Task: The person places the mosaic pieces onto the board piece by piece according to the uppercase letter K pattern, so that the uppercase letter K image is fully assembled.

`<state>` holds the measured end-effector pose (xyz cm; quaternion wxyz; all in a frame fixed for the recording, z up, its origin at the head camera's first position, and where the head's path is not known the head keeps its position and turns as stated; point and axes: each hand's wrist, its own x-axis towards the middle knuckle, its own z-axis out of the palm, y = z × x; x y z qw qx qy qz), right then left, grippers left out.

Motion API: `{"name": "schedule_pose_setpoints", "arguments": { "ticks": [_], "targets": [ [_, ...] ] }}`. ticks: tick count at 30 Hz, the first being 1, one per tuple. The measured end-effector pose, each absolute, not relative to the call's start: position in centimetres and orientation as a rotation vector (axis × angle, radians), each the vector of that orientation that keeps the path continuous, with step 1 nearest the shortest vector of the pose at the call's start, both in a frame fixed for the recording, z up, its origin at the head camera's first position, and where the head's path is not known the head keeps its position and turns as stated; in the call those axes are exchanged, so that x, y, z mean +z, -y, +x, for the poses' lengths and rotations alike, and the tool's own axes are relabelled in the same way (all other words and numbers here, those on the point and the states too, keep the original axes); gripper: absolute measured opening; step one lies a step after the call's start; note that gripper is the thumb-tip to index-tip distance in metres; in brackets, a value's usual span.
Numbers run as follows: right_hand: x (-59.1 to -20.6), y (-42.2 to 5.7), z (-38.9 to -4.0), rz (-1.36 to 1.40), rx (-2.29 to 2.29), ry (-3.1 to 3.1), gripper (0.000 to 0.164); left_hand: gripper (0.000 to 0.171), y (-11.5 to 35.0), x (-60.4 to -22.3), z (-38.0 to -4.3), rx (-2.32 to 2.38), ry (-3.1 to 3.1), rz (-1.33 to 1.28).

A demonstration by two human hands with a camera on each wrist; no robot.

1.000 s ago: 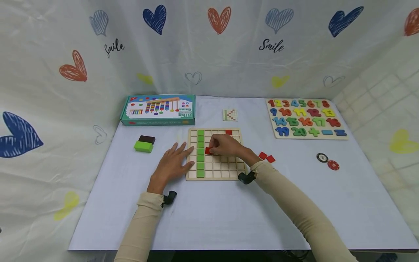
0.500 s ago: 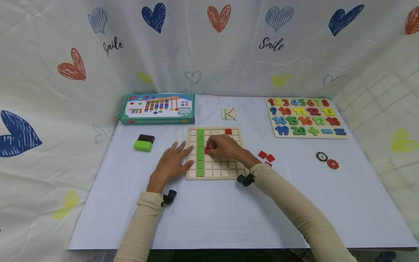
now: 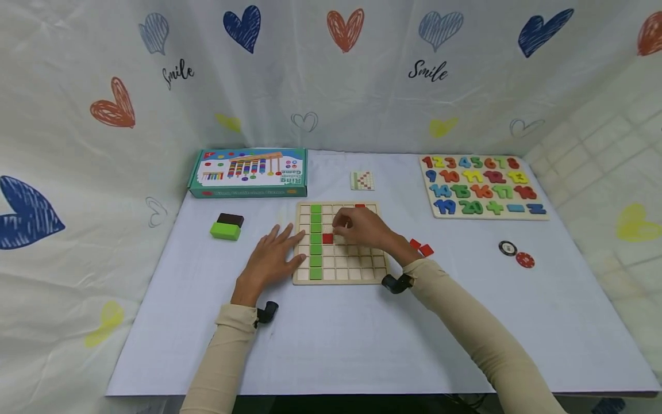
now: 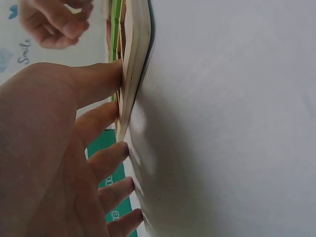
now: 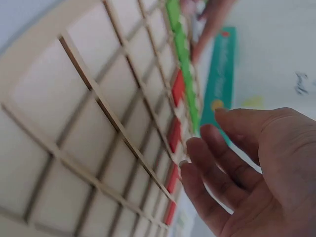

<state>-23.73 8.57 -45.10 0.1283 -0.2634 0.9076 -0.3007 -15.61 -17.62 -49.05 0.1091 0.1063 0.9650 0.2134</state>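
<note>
A wooden grid board (image 3: 342, 275) lies mid-table, with a column of green tiles (image 3: 316, 249) near its left side. Just right of that column a red tile (image 3: 327, 238) sits in a cell. My right hand (image 3: 364, 230) hovers over the board beside this tile, fingers loosely bent and thumb apart. In the right wrist view nothing is between its fingers (image 5: 200, 153), and several red tiles (image 5: 177, 89) show in the grid beyond. My left hand (image 3: 271, 259) rests at the board's left edge with spread fingers; its thumb and index finger touch the rim (image 4: 133, 64).
Loose red tiles (image 3: 426, 250) lie right of the board, partly behind my right wrist. A small pattern card (image 3: 362, 180) and a green game box (image 3: 248, 173) stand behind. Green and dark blocks (image 3: 225, 231) are left; a number board (image 3: 483, 187) and two chips (image 3: 525, 260) are right.
My right hand has let go of the red tile beside the green column and moved slightly right, up off it. The left hand has stayed at the board's edge.
</note>
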Motion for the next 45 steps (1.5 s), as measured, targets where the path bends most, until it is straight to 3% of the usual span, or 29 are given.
{"name": "schedule_pose_setpoints", "arguments": {
  "ticks": [5, 12, 21, 45],
  "targets": [
    [-43.4, -11.2, -24.0, -0.728, -0.892, -2.658, 0.017, 0.068, 17.6, -48.9, -15.5, 0.646, -2.835, 0.296],
    [-42.2, -17.2, -24.4, -0.591, -0.705, -2.577, 0.035, 0.068, 17.6, -49.0, -15.6, 0.656, -2.832, 0.308],
    [-42.5, -23.6, -24.1, -0.352, -0.432, -2.448, 0.035, 0.068, 17.6, -49.1, -15.4, 0.653, -2.828, 0.299],
    [-44.6, -24.1, -24.4, -0.306, -0.449, -2.495, 0.035, 0.067, 17.6, -49.2, -15.5, 0.66, -2.829, 0.304]
  ]
}}
